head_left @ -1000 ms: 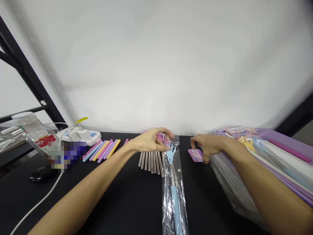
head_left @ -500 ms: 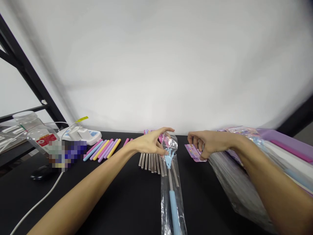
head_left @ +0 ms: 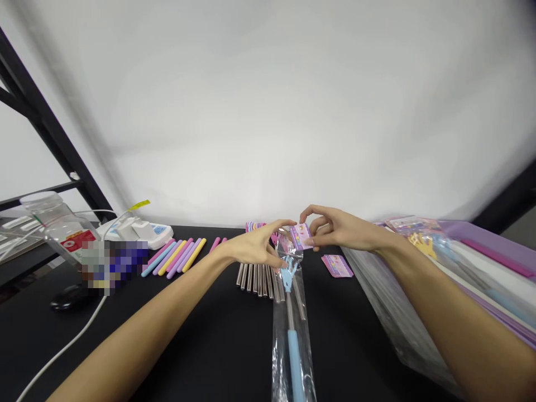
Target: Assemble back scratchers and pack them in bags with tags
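Note:
A clear plastic bag (head_left: pixel 281 335) lies lengthwise in front of me, with a blue hand-shaped back scratcher (head_left: pixel 295 357) inside it. Near the bag's top end, my left hand (head_left: pixel 262 244) grips its edge between thumb and fingers. My right hand (head_left: pixel 330 228) pinches a small pink and purple card (head_left: pixel 300 236) over the mouth of the bag; whether the card is partly inside, I cannot tell. A short stack of similar cards (head_left: pixel 337 266) rests on the black table to the right. Beyond and beneath the bag lie several metal rods (head_left: pixel 255 279) with coloured ends.
Pastel tubes (head_left: pixel 180 257) lie at the left, before a white power strip (head_left: pixel 161 235). A clear jar (head_left: pixel 62 229), a black mouse (head_left: pixel 69 297) and a white cable (head_left: pixel 77 335) are farther left. On the right, clear bags (head_left: pixel 377 301) sit beside a purple bin (head_left: pixel 481 234) of packed scratchers.
My right hand has lifted a card off the stack and carried it left to the bag's top end. My left hand stays at the bag, almost unmoved.

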The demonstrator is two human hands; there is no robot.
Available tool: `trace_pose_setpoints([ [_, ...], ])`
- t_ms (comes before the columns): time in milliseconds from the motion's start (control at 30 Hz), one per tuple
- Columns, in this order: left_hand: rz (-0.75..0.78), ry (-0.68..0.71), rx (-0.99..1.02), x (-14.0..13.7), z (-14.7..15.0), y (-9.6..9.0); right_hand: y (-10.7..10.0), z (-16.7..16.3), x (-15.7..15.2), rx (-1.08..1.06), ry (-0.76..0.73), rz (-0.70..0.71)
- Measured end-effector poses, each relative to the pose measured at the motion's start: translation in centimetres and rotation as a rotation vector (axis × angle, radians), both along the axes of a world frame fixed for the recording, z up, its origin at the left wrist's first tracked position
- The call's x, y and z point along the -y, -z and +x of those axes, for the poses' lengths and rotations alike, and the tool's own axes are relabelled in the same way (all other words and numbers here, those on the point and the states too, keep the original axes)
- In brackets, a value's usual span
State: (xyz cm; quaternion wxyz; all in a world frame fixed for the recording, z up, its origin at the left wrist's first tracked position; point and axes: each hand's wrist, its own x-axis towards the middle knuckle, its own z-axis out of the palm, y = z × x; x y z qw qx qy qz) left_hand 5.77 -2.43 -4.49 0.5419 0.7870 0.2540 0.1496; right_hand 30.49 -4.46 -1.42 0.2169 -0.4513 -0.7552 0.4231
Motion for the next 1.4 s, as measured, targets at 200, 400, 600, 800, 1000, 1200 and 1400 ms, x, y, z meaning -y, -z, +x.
trace_pose_setpoints([
  [200, 0.000, 0.027, 0.051, -0.2, -0.2, 0.2, -0.7, 0.1, -0.2, -0.031, 0.184, 0.301],
  [400, 0.016, 0.054, 0.093, -0.1, -0.3, -0.2, -1.0, -0.8, 0.3, 0.034, 0.181, 0.377],
  [600, 0.032, 0.082, 0.113, -0.1, -0.4, -0.3, -0.7, -1.0, 0.2, -0.049, 0.195, 0.223],
  [800, 0.016, 0.039, 0.059, -0.2, -0.4, 0.2, -0.1, -1.2, -0.2, -0.145, 0.218, 0.135],
  [1000, 0.021, 0.049, 0.051, -0.2, -0.4, 0.1, 0.3, -1.4, -0.4, -0.101, 0.190, 0.105],
  [1200, 0.059, 0.013, 0.035, 0.0, -0.3, -0.2, 0.5, -1.3, -0.8, -0.064, 0.189, 0.156],
  [1400, 0.006, 0.000, 0.051, -0.1, -0.1, 0.1, 0.2, -1.5, -0.7, 0.000, 0.170, 0.254],
])
